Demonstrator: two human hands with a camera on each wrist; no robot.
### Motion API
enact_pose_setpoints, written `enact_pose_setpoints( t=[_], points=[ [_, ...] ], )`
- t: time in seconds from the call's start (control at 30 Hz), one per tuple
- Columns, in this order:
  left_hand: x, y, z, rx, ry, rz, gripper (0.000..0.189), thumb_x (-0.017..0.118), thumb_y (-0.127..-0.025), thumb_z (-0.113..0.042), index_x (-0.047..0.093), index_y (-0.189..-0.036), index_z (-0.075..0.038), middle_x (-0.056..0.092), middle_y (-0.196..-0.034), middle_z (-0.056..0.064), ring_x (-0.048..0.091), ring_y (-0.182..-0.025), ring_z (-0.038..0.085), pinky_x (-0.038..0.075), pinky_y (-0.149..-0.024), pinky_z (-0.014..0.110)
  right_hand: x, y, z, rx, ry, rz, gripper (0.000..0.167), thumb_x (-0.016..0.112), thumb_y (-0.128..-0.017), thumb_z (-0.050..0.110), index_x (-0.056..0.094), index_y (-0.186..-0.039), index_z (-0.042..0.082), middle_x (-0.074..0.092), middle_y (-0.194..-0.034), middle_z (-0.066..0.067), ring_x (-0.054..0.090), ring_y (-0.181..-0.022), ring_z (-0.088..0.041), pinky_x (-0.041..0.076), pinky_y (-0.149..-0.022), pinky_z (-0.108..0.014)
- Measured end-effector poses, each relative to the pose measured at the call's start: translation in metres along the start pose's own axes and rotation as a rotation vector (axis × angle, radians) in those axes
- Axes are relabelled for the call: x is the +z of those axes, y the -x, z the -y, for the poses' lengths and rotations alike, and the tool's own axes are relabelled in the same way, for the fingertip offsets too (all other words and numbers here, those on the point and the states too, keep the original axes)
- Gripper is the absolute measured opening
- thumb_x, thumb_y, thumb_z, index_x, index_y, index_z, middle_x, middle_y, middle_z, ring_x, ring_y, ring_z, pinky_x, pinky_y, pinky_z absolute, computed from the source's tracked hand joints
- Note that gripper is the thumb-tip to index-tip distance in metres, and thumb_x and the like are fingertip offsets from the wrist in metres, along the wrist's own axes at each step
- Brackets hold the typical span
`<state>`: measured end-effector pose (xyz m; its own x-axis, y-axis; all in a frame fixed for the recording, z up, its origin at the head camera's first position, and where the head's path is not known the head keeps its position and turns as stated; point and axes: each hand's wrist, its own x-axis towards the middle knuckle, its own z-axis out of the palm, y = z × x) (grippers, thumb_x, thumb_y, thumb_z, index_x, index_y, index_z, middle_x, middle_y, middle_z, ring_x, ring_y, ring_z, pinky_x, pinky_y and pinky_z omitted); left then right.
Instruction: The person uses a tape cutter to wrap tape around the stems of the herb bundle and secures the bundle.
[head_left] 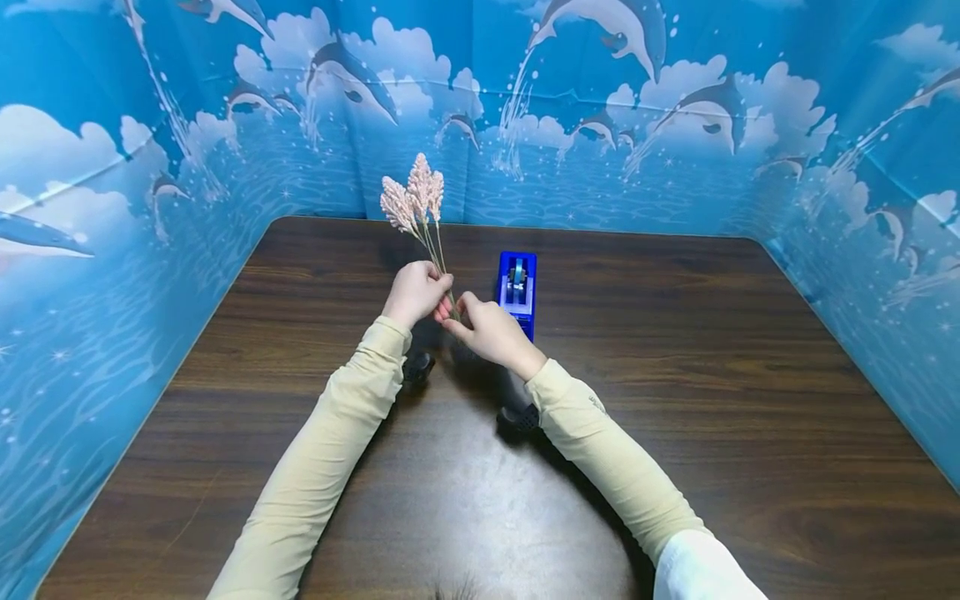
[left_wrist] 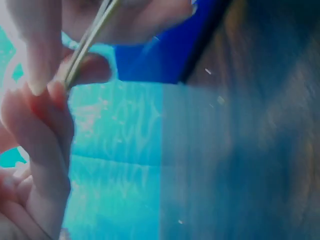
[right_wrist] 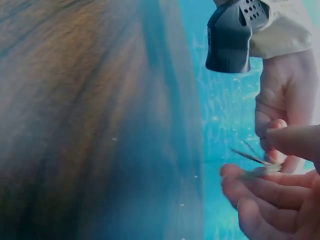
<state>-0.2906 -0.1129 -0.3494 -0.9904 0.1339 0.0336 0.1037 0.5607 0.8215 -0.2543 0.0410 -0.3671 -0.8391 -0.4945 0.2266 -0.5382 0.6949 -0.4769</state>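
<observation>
A small bunch of artificial flowers (head_left: 412, 196) with fluffy pale pink heads stands upright over the table, tilted a little left. My left hand (head_left: 417, 293) pinches its thin stems (head_left: 441, 258) between thumb and fingers. Lower down, my right hand (head_left: 491, 329) holds thumb and fingers around the stem ends. In the right wrist view the dark stem ends (right_wrist: 250, 157) poke out between that thumb and the fingers (right_wrist: 270, 195), with a pale greenish strip (right_wrist: 257, 173) lying along them. The left wrist view shows the stems (left_wrist: 90, 42) passing between the two hands.
A blue tape dispenser (head_left: 517, 287) stands on the dark wooden table (head_left: 675, 358), just behind my right hand. Black wrist cameras (head_left: 517, 417) hang under both sleeves. A blue dolphin-print curtain (head_left: 562, 167) closes off the back and sides.
</observation>
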Motion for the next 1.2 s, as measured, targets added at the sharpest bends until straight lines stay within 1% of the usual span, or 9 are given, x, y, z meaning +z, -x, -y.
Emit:
enact_pose_setpoints(
  t=[0.13,0.27,0.4,0.5,0.6,0.7,0.87,1.03,1.2],
  points=[
    [-0.001,0.003,-0.011,0.062,0.17,-0.099,0.021,0.051,-0.098,-0.018,0.053,-0.087,0.0,0.058,-0.048,-0.01,0.055,-0.036,0.002,0.055,-0.051,0.034,-0.009,-0.001,0.0,-0.008,-0.108,-0.047,0.02,0.057,-0.098,0.021,0.05,-0.104,0.003,0.066,-0.068,-0.009,0.061,-0.056,-0.015,0.048,-0.056,-0.027],
    [-0.002,0.005,-0.018,0.12,0.351,-0.164,0.019,0.052,-0.098,-0.017,0.05,-0.084,-0.003,0.059,-0.047,-0.01,0.055,-0.037,0.003,0.052,-0.045,0.03,-0.021,-0.003,0.003,0.024,-0.191,-0.02,0.019,0.051,-0.1,0.014,0.048,-0.115,0.002,0.067,-0.072,-0.012,0.062,-0.061,-0.018,0.048,-0.061,-0.027],
    [-0.001,0.004,-0.021,0.135,0.562,-0.175,0.016,0.053,-0.098,-0.015,0.051,-0.088,-0.003,0.061,-0.049,-0.007,0.056,-0.038,0.004,0.049,-0.042,0.023,-0.033,-0.004,0.003,0.036,-0.172,-0.046,0.019,0.047,-0.102,0.012,0.05,-0.119,0.004,0.056,-0.072,-0.006,0.051,-0.059,-0.015,0.039,-0.057,-0.024],
    [0.0,0.003,-0.021,0.11,0.711,-0.156,0.012,0.056,-0.097,-0.013,0.054,-0.094,-0.002,0.062,-0.052,-0.005,0.056,-0.04,0.005,0.047,-0.042,0.019,-0.039,-0.005,-0.002,0.047,-0.194,-0.056,0.02,0.045,-0.102,0.013,0.052,-0.12,0.007,0.048,-0.071,-0.003,0.043,-0.057,-0.015,0.034,-0.054,-0.024],
    [0.0,0.002,-0.022,0.083,0.816,-0.129,0.011,0.057,-0.096,-0.012,0.057,-0.097,-0.001,0.062,-0.053,-0.003,0.055,-0.042,0.005,0.045,-0.043,0.017,-0.043,-0.005,-0.009,0.041,-0.236,-0.057,0.021,0.045,-0.103,0.017,0.055,-0.119,0.01,0.043,-0.07,-0.001,0.04,-0.057,-0.015,0.032,-0.055,-0.026],
    [0.001,0.002,-0.025,0.068,0.886,-0.112,0.013,0.057,-0.097,-0.013,0.057,-0.096,0.0,0.062,-0.055,-0.002,0.055,-0.044,0.006,0.045,-0.045,0.017,-0.048,-0.004,-0.015,0.016,-0.268,-0.076,0.021,0.046,-0.103,0.02,0.059,-0.116,0.01,0.042,-0.069,0.0,0.039,-0.058,-0.016,0.032,-0.056,-0.027],
    [0.005,0.004,-0.032,0.069,0.972,-0.126,0.016,0.054,-0.099,-0.016,0.055,-0.097,0.001,0.063,-0.057,-0.002,0.057,-0.046,0.006,0.046,-0.047,0.017,-0.058,-0.003,-0.02,-0.012,-0.294,-0.179,0.024,0.049,-0.101,0.023,0.065,-0.108,0.006,0.048,-0.068,0.0,0.042,-0.059,-0.015,0.033,-0.057,-0.026],
    [0.011,0.005,-0.038,0.052,1.044,-0.131,0.016,0.054,-0.099,-0.016,0.055,-0.097,0.0,0.064,-0.059,-0.001,0.057,-0.048,0.007,0.047,-0.049,0.017,-0.061,-0.003,-0.021,-0.002,-0.341,-0.284,0.029,0.049,-0.102,0.024,0.069,-0.097,0.004,0.055,-0.068,-0.003,0.044,-0.06,-0.015,0.034,-0.058,-0.024],
    [0.019,0.007,-0.041,0.039,1.081,-0.113,0.014,0.056,-0.098,-0.016,0.057,-0.093,-0.004,0.064,-0.061,0.0,0.058,-0.05,0.008,0.048,-0.05,0.017,-0.063,-0.003,-0.023,0.029,-0.366,-0.354,0.033,0.051,-0.101,0.025,0.071,-0.087,0.003,0.055,-0.061,-0.002,0.039,-0.055,-0.013,0.03,-0.056,-0.023]
  ],
)
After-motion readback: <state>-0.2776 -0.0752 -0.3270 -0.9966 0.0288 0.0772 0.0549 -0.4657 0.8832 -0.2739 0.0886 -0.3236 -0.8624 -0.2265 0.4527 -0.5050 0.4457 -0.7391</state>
